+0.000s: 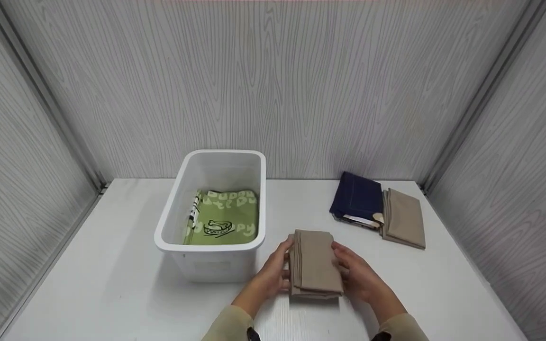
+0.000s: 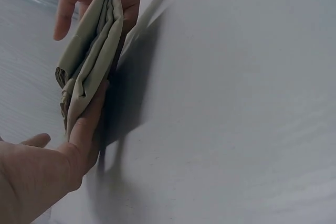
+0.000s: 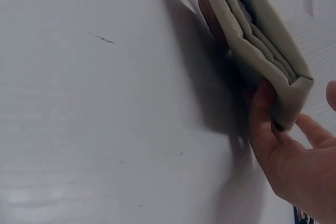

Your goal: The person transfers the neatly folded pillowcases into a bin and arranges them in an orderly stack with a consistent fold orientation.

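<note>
A folded tan cloth is carried between my two hands over the white table, a dark shadow beneath it. My left hand is at its left side. In the left wrist view, the left fingers run straight under the cloth's edge, with the thumb standing apart from it. From the right side, my right hand supports the cloth; its fingers reach underneath, thumb clear of the fabric in the right wrist view. Loose layers of the fold show along the cloth's edge.
Left of my hands stands a white plastic bin. A folded green printed cloth lies inside. At the back right, a folded navy cloth rests beside another folded tan cloth. Grey wood-grain panels surround the table.
</note>
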Motion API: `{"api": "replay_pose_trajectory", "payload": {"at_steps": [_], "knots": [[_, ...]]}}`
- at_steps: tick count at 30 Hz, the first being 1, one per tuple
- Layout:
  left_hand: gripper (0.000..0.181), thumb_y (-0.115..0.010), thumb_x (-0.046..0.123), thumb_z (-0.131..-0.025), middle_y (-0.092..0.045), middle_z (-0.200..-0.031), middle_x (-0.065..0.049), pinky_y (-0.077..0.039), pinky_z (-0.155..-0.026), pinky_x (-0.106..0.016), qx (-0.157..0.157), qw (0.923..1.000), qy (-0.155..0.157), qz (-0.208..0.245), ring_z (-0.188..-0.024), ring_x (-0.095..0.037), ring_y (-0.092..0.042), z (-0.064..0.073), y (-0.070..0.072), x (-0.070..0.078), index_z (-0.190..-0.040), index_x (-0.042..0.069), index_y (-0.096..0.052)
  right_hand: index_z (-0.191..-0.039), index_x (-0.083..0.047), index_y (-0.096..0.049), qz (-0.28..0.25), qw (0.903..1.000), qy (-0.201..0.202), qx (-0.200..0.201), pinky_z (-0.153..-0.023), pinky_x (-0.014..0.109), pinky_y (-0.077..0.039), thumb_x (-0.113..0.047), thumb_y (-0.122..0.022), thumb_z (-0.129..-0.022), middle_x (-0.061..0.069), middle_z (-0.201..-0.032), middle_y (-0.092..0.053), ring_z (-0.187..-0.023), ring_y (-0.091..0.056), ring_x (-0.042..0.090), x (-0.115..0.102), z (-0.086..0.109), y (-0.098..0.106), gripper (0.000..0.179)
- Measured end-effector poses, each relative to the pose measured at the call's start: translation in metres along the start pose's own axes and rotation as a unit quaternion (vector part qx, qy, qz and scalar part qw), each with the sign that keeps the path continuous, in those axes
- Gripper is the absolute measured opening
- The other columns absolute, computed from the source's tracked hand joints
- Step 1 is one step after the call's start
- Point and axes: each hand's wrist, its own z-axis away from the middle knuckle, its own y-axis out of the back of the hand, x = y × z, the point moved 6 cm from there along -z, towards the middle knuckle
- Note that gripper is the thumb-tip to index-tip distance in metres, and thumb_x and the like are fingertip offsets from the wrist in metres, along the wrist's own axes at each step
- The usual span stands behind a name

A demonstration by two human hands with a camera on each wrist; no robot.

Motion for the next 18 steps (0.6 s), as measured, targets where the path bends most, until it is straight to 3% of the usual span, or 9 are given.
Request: {"api": "replay_pose_trajectory", "payload": {"at_steps": [4, 8, 12, 18], "knots": [[0.076, -0.045, 0.061, -0.096, -0.043, -0.145, -0.019, -0.055, -0.086, -0.053, -0.001, 1.0000, -0.005, -0.001, -0.115, -0.035, -0.059, -0.0012, -0.0005, 0.0007, -0.155, 0.014, -0.031, -0.158, -0.018, -0.028, 0.035, 0.9993, 0.009, 0.002, -0.111, 0.061, -0.035, -0.039, -0.053, -0.102, 0.021, -0.164, -0.016, -0.144, -0.021, 0.053, 0.0009, 0.0005, 0.0006, 0.065], [0.069, -0.044, 0.055, -0.099, -0.054, -0.129, -0.019, -0.056, -0.085, -0.052, -0.001, 0.9999, -0.011, -0.006, -0.111, -0.033, -0.060, 0.0003, -0.0015, 0.0026, -0.151, 0.011, -0.037, -0.157, -0.017, -0.031, 0.070, 0.9968, 0.036, 0.012, -0.111, 0.061, -0.034, -0.031, -0.056, -0.101, 0.012, -0.165, -0.019, -0.145, -0.026, 0.049, 0.0001, -0.0002, 0.0003, 0.063], [0.068, -0.043, 0.053, -0.100, -0.053, -0.132, -0.019, -0.055, -0.086, -0.053, -0.001, 0.9994, -0.022, -0.026, -0.113, -0.032, -0.060, 0.0010, -0.0022, 0.0046, -0.154, 0.013, -0.034, -0.156, -0.017, -0.035, 0.082, 0.9952, 0.044, 0.030, -0.111, 0.061, -0.034, -0.024, -0.059, -0.099, 0.008, -0.164, -0.027, -0.143, -0.033, 0.042, -0.0006, 0.0002, 0.0003, 0.062], [0.066, -0.049, 0.049, -0.100, -0.048, -0.142, -0.020, -0.056, -0.085, -0.051, 0.003, 0.9960, -0.042, -0.079, -0.115, -0.035, -0.059, 0.0017, -0.0018, 0.0069, -0.154, 0.015, -0.037, -0.153, -0.017, -0.041, 0.090, 0.9944, 0.030, 0.047, -0.112, 0.061, -0.033, -0.019, -0.063, -0.095, 0.010, -0.162, -0.030, -0.145, -0.031, 0.041, 0.0000, 0.0007, 0.0007, 0.063]]}}
